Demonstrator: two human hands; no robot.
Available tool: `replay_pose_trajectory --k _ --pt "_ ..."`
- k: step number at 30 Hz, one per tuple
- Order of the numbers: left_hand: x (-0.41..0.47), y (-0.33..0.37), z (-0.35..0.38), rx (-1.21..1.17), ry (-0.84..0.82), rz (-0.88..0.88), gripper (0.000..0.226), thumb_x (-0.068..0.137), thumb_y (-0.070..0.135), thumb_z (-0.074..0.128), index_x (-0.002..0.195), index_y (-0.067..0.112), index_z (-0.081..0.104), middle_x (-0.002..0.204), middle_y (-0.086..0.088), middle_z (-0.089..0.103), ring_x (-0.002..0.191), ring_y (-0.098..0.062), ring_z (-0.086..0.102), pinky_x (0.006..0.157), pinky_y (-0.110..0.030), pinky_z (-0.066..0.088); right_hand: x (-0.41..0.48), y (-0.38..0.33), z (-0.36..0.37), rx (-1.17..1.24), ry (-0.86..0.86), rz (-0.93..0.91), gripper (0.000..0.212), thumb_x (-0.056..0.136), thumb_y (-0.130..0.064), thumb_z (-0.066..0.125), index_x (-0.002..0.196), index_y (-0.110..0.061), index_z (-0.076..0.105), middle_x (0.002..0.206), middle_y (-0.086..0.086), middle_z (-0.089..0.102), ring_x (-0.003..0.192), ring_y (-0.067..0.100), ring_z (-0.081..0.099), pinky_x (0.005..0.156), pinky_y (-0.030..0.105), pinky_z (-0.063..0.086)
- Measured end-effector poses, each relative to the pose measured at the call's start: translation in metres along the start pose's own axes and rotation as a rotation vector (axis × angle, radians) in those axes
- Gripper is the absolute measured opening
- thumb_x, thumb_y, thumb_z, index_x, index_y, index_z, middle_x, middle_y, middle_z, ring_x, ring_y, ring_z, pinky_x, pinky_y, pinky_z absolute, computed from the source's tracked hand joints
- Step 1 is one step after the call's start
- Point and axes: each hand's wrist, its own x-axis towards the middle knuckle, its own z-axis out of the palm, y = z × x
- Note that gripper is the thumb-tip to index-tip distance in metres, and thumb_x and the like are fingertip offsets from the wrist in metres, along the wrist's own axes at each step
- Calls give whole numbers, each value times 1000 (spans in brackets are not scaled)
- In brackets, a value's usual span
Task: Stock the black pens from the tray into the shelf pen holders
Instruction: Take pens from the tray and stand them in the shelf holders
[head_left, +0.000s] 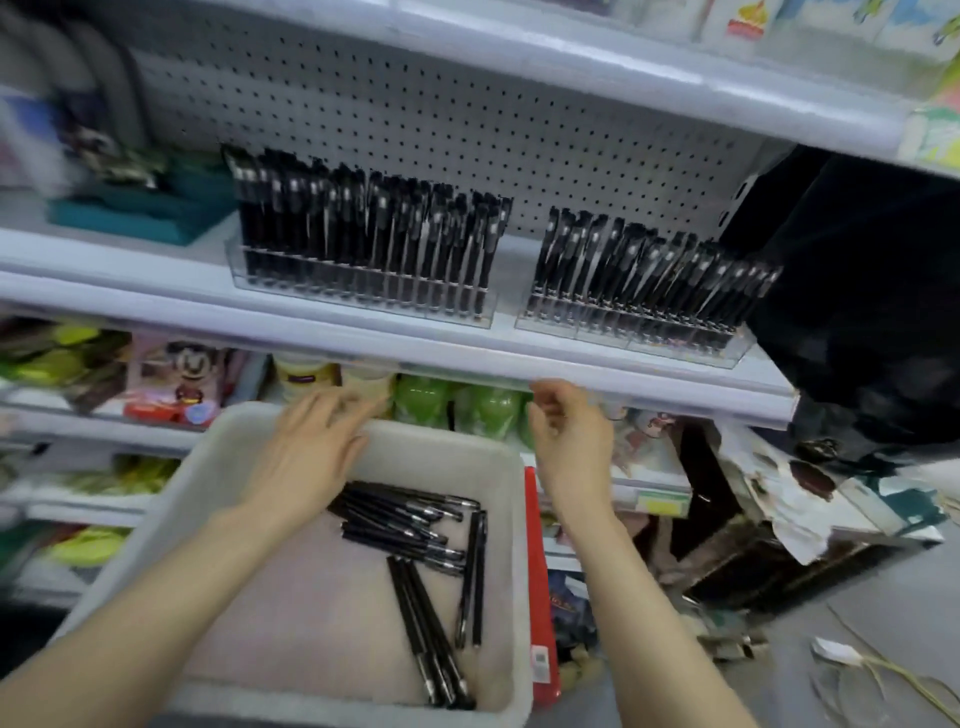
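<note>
Across mid-frame the shelf (363, 338) carries the left pen holder (363, 299) and the right pen holder (639, 330), both looking nearly full. Bottom centre, the tray (506, 467) holds a dozen or so black pens (410, 525) yet to stock. My left hand (311, 452) spreads straight fingers over its far rim, empty. My right hand (566, 436), just right of the tray, has loosely curled fingers with no pen showing.

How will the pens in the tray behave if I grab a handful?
The pens look thin, rigid and light, so they should lift easily. They appear round and smooth, so a handful may slip or roll apart. They lie at several angles in the tray, so some may snag on each other.
</note>
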Motion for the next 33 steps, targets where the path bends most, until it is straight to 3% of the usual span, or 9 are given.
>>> replay_pose_trajectory --k 6,12,18,23,27,30,33 --pt "-16 -12 8 -33 -85 -76 48 87 33 38 130 21 56 122 -9 55 109 -34 50 100 -44 33 -56 -19 72 -108 -393 80 24 83 -1 57 96 -13 73 94 5 73 89 22 67 83 31 52" --pt "-17 -12 7 -52 -66 -42 48 83 25 46 130 21 57 119 -5 54 109 -30 47 103 -42 31 -77 -5 97 -538 -702 72 22 91 -21 59 111 -15 65 108 15 70 104 34 64 86 39 52" --pt "-20 -11 7 -40 -109 -62 59 79 9 64 136 23 51 126 -4 50 119 -29 44 112 -46 24 -77 -8 99 -602 -706 81 23 93 -25 59 112 -12 64 110 17 68 106 33 62 85 38 49" --pt "-22 -12 7 -32 -145 -62 71 76 2 66 140 25 46 134 -4 46 129 -30 39 114 -49 26 -79 -11 92 -520 -641 95 20 95 -25 56 104 -16 71 100 14 71 99 34 64 81 36 51" --pt "-18 4 -1 -125 -53 68 37 94 18 50 129 16 60 129 -8 55 127 -32 45 113 -47 29 -69 -26 72 -141 -484 165 16 90 -21 66 102 -16 75 92 -2 73 84 15 66 80 25 50" --pt "-11 14 -7 -107 -96 146 45 94 39 36 119 17 66 113 -2 64 112 -25 55 110 -44 32 -54 -41 56 157 -329 226 11 85 -21 72 93 -15 77 84 -6 74 77 4 65 75 20 50" --pt "-1 22 -9 -137 -94 125 41 92 40 36 109 19 67 97 0 67 94 -26 59 89 -41 49 -39 -51 44 427 -207 314 6 85 -16 73 89 -12 75 78 -6 72 71 4 62 68 24 51"
